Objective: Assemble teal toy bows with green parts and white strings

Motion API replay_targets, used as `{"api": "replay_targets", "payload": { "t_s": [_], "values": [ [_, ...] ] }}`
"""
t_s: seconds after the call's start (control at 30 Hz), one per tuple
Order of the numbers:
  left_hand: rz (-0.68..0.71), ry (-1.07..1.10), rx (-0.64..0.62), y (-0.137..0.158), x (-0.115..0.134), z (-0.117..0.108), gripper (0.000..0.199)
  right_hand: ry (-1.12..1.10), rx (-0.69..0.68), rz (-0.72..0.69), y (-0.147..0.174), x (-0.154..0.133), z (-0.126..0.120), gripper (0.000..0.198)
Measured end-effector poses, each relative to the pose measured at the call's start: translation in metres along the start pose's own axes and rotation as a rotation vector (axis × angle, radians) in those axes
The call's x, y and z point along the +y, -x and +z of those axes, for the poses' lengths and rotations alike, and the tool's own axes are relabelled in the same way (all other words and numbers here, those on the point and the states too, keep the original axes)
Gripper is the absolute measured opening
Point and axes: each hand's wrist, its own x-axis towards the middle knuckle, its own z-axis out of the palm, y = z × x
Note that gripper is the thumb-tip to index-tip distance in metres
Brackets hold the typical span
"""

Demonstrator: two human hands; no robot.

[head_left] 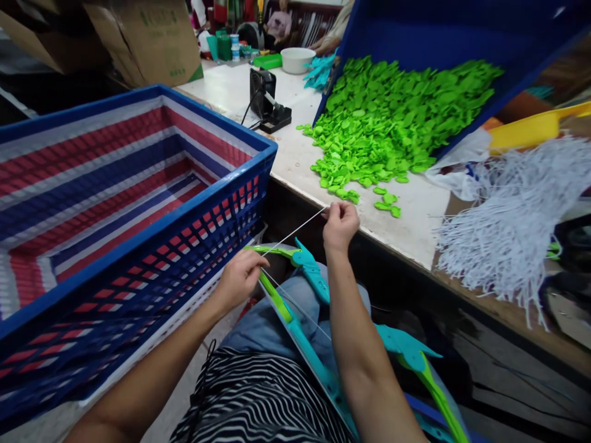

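Teal and lime-green plastic toy bow parts (pixel 310 266) lie across my lap, and more of the same pieces (pixel 401 344) show beyond my right forearm. My left hand (pixel 241 278) is closed around the green tip of a bow, its fingers pinched where the string meets it. A thin white string (pixel 295 231) runs taut from there up to my right hand (pixel 340 224). The right hand pinches the string's end just in front of the table edge. Another stretch of string slants down over my lap. How the string is fixed at the tip is hidden by my left fingers.
At left stands a blue plastic crate (pixel 217 191) with a striped liner. A heap of green plastic pieces (pixel 378 123) spills from a tilted blue bin (pixel 425 31) onto the white table (pixel 300 166). White strings (pixel 508 221) hang at right. A small black fan (pixel 263 92) stands behind.
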Motion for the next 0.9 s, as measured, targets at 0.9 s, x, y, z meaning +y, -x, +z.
{"api": "replay_targets", "payload": {
  "t_s": [0.9],
  "values": [
    [-0.693, 0.786, 0.119, -0.024, 0.033, -0.021, 0.027, -0.312, -0.234, -0.025, 0.087, -0.074, 0.029, 0.014]
  ]
}}
